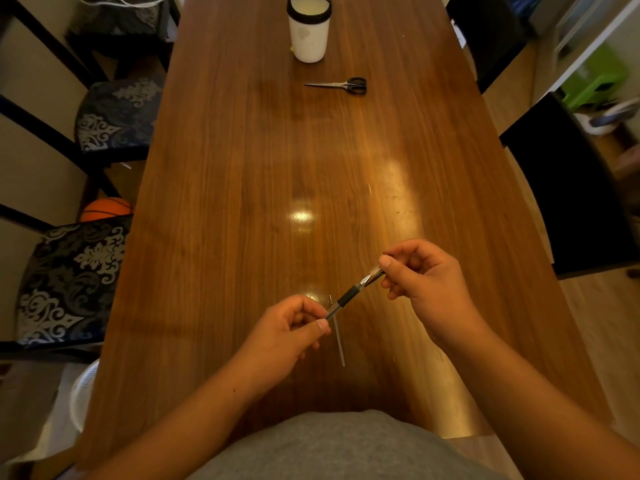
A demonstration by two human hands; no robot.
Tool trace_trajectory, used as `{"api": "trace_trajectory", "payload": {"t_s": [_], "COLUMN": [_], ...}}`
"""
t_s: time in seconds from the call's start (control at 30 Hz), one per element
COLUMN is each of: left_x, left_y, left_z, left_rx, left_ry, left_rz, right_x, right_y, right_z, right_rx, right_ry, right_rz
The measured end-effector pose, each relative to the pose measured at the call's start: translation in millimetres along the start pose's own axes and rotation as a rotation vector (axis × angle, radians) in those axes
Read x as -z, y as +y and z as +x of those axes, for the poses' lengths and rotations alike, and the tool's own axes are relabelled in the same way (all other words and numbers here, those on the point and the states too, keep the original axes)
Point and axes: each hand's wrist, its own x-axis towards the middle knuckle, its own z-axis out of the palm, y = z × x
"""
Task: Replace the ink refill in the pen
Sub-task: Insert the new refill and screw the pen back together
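Both hands up over brown wood table, near edge. Right hand pinches clear pen barrel w/ black rubber grip. Left hand pinches thin end at 7 o'clock; refill or tip, can't tell. Thin grey refill lies on table beneath. Swap looks midway; reassembly left.

glossy wooden table – pen with matt black rubbery sleeve, shiny metal tip
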Motion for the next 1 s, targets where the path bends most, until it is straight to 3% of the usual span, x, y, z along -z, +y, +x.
{"api": "trace_trajectory", "payload": {"t_s": [0.43, 0.67, 1.0], "left_x": [1.2, 4.0, -7.2], "left_y": [9.0, 19.5, 27.1], "left_z": [-0.8, -2.2, -7.2], "left_rx": [-0.002, 0.208, -0.039], "left_ry": [0.009, -0.261, -0.089], "left_rz": [-0.008, -0.576, -0.295], "right_x": [-19.9, -24.5, -27.0], "right_y": [-5.2, -18.4, -23.3], "right_z": [0.8, -4.5, -8.0], "right_rx": [0.049, 0.137, 0.156], "right_ry": [-0.023, 0.010, 0.055], "right_rz": [-0.012, 0.041, 0.038]}}
